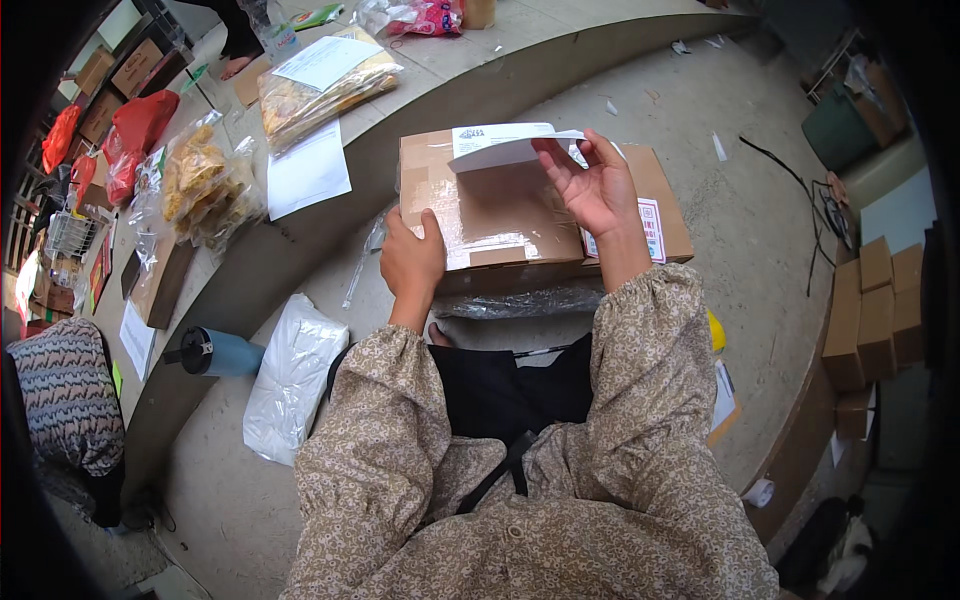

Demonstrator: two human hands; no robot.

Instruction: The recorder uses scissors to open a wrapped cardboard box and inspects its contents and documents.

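Observation:
In front of me a taped cardboard box [487,217] lies partly over another cardboard box [660,180] that bears a red-and-white printed label [649,225]. My left hand [414,251] rests on the left front edge of the taped box, thumb on top. Above the box's far right part, my right hand [592,180] holds a white paper sheet [499,154] by its right end, fingertips on its edge. The sheet bears writing and is lifted and bent over the box top. Under the boxes' near side shows clear plastic wrapping [525,302].
A white plastic-wrapped parcel [289,382] and a blue tumbler [225,352] lie at my left. Bagged snacks [206,180], a wrapped package [322,90] and papers [309,169] sit on the raised ledge. Small boxes [874,315] are stacked at right, beyond a black cable [787,172]. Another person sits far left.

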